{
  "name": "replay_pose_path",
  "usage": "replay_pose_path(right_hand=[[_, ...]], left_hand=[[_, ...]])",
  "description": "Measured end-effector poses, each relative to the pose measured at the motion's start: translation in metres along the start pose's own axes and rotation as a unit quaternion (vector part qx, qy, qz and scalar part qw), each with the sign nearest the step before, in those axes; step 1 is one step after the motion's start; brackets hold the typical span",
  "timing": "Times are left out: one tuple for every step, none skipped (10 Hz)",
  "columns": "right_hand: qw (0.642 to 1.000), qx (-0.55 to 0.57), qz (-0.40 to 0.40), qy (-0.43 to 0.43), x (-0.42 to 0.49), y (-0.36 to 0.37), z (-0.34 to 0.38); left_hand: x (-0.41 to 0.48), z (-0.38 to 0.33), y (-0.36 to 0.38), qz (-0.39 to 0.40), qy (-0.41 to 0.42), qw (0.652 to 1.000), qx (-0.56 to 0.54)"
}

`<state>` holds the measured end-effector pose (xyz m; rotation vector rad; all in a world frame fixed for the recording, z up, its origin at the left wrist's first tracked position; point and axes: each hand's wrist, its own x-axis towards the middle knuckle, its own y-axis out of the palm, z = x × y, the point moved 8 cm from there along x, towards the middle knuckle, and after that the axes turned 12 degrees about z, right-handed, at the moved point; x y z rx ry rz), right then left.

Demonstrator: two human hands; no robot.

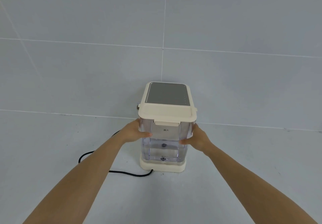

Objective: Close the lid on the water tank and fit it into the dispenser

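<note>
From the head camera, a cream-coloured dispenser [165,94] stands on a pale grey tiled floor [52,154], close to the foot of a grey tiled wall [87,23] on the far side. Its top carries a dark grey panel [167,93] with a row of faint marks along the right edge. A small metal knob [137,105] sticks out on its left side.

The clear water tank [163,147] sits upright at the near side of the dispenser, its bottom resting in the cream base [163,166]. The cream lid [167,114] lies flat across the top of the tank, and its front tab [167,123] hangs down over the near wall. The tank wall shows a printed mark near the top and another near the bottom. A little water appears to lie low inside, though the level is hard to read through the clear plastic.

The left hand [135,132] is pressed against the left wall of the tank, thumb laid across the near face and the fingers hidden round the side. The right hand [196,139] grips the right wall the same way, thumb pointing in across the near face. Both hands clasp the tank between them, bare forearms reaching in from the near corners.

A black cord [122,172] leaves the near left of the base and loops away across the floor to the left, passing under the left forearm
</note>
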<state>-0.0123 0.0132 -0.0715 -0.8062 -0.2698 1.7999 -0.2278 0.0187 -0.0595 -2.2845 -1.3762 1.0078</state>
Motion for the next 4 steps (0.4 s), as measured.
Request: replay_pose_path(right_hand=[[0.995, -0.072, -0.037, -0.054, -0.013, -0.013, 0.017], [0.986, -0.130, -0.047, -0.092, -0.025, -0.026, 0.032], [0.979, -0.173, -0.053, -0.092, -0.038, -0.044, 0.044], [0.969, -0.198, -0.090, -0.117, -0.053, -0.063, 0.064]], left_hand=[[-0.011, -0.001, -0.009, -0.004, -0.026, 0.996, 0.090], [-0.028, -0.006, -0.029, -0.067, -0.026, 0.983, 0.169], [-0.047, -0.024, -0.049, -0.137, 0.001, 0.970, 0.201], [-0.061, -0.054, -0.060, -0.181, 0.039, 0.949, 0.254]])
